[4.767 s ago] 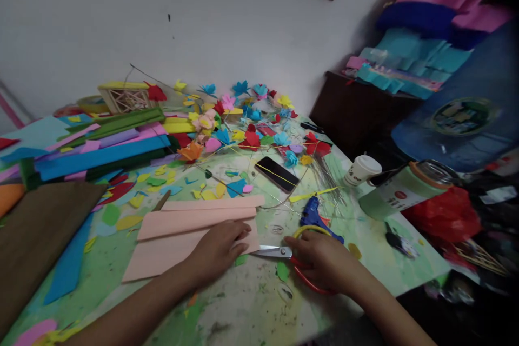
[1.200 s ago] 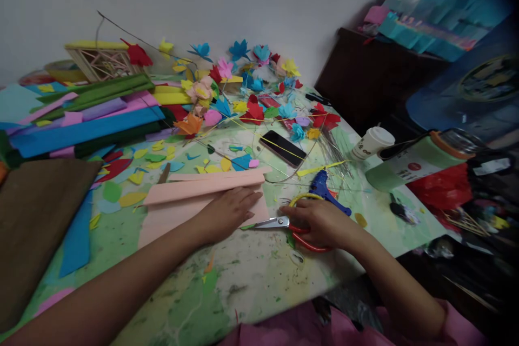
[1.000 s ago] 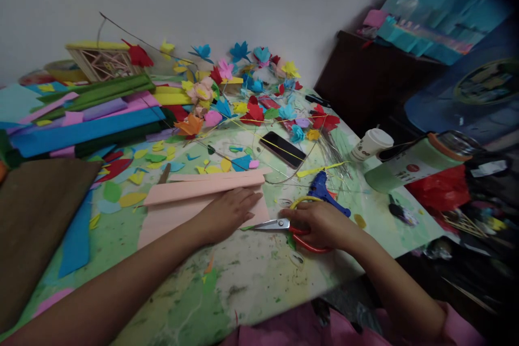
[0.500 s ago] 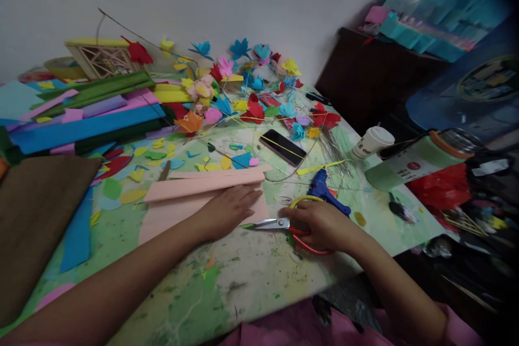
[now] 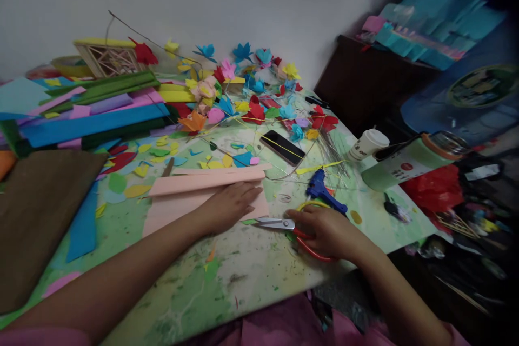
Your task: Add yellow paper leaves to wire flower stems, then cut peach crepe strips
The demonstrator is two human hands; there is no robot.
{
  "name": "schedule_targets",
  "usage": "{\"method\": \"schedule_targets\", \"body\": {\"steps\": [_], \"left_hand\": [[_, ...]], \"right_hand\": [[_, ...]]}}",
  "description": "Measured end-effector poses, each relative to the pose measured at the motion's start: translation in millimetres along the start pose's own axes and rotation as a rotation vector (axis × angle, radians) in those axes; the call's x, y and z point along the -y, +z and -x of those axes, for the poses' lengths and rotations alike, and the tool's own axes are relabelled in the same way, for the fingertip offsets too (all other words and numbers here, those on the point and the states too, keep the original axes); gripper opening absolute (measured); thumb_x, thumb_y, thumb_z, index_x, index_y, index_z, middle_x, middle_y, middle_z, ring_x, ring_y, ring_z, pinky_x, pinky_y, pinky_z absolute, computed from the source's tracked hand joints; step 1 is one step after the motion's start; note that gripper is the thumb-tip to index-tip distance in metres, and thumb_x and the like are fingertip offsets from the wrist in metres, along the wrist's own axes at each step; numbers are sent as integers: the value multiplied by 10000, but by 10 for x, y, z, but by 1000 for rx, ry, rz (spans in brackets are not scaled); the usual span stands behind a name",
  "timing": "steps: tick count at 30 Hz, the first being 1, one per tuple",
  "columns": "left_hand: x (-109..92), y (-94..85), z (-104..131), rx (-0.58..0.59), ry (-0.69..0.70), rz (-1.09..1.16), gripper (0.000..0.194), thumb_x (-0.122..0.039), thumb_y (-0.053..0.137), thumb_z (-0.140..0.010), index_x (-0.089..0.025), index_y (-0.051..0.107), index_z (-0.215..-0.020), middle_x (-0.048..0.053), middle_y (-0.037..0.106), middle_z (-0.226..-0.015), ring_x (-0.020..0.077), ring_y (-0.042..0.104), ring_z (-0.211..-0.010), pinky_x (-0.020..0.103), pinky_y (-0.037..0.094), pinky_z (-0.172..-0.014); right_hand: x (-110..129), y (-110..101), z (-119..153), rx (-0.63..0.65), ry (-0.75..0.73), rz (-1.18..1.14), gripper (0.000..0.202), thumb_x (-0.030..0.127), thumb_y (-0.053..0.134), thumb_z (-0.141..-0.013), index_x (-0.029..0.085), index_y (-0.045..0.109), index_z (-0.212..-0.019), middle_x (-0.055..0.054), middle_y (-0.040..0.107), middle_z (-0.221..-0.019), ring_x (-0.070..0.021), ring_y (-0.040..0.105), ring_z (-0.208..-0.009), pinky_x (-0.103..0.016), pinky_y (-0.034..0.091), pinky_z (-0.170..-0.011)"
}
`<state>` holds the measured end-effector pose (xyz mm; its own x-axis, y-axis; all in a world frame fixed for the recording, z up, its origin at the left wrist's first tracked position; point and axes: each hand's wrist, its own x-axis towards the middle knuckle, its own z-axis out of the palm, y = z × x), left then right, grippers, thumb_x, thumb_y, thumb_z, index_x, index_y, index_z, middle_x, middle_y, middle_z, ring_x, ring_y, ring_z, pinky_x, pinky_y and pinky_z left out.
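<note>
Folded pink paper point(image 5: 211, 181) lies near the middle of the table. On its right part my left hand point(image 5: 233, 205) rests palm down, fingers stretched out over the sheet. To the right, my right hand point(image 5: 324, 227) is wrapped round the handles of the scissors point(image 5: 279, 224), which have one red and one yellow loop. Their blades point left, slightly parted, with the tips by a green scrap close to my left hand. A blue glue gun point(image 5: 322, 190) lies just beyond my right hand.
A phone point(image 5: 283, 147) and many paper flowers point(image 5: 254, 110) lie farther back. A white cup point(image 5: 368, 144) and a green bottle point(image 5: 405, 165) stand right. Coloured paper sheets point(image 5: 93, 121) and brown paper point(image 5: 48, 216) cover the left.
The scissors and my right hand have shifted slightly right, away from my left hand, which stays on the pink paper. The view has turned a little.
</note>
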<state>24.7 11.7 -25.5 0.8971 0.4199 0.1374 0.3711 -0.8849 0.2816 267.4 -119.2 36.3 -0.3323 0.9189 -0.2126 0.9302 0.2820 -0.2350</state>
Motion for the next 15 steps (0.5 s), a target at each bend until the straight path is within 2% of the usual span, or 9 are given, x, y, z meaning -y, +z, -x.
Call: {"method": "schedule_targets", "body": {"steps": [4,7,11,15], "left_hand": [[-15,-58,27,-33,35,43,398,-315,320,-942,-173,417,-1301,108,509,-1296,218,444,-1190,360,355,-978],[-73,-163,65,-39,132,69,315,-291,319,-936,-163,525,-1138,112,592,-1116,213,517,-1041,348,400,-893],[-171,-275,94,43,303,-7,236,-322,399,-897,-176,578,-848,89,606,-823,215,536,-820,352,419,-749],[-215,-285,84,53,318,-136,202,-266,432,-879,-177,575,-768,80,598,-762,208,537,-760,341,411,-680]], "right_hand": [[6,105,239,-78,118,-81,461,288,545,-804,262,528,-1263,-81,639,-951,-204,595,-825,-273,417,-684],[68,216,397,-179,258,-237,488,324,551,-801,241,520,-1281,-80,646,-928,-190,596,-739,-277,443,-635],[270,317,483,-315,406,-598,580,357,646,-713,187,534,-1256,-67,652,-863,-202,591,-730,-296,471,-609],[512,381,429,-416,451,-1002,535,381,659,-667,180,559,-1153,-49,659,-785,-187,593,-660,-302,480,-577]]}}
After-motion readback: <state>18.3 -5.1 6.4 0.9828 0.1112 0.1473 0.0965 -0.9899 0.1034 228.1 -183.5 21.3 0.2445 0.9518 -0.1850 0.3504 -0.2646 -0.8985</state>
